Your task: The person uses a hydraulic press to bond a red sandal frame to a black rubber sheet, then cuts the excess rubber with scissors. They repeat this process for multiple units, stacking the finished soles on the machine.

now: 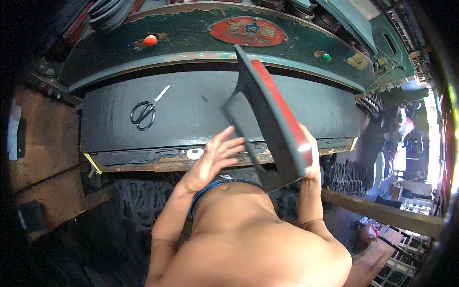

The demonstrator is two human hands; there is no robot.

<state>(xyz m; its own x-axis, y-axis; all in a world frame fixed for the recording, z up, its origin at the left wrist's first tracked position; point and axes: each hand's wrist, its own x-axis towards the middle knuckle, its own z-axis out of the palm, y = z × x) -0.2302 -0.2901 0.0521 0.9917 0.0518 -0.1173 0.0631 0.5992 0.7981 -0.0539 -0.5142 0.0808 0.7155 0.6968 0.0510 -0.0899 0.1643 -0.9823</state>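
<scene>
At centre, the bare left hand (216,159) hovers, fingers spread; right of centre, the bare right hand (311,152) curls in a grip, its bare forearm (311,203) nearly upright.

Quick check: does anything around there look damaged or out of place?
Yes: the green panel has worn, chipped paint, including beside its red button. A small black fleck, perhaps scrap, lies on the dark grey surface, right of the scissors. No damage shows on the red-and-black piece in the right hand.

Wide fisheye view, head-worn, facing down, close above torso (248,234)
</scene>
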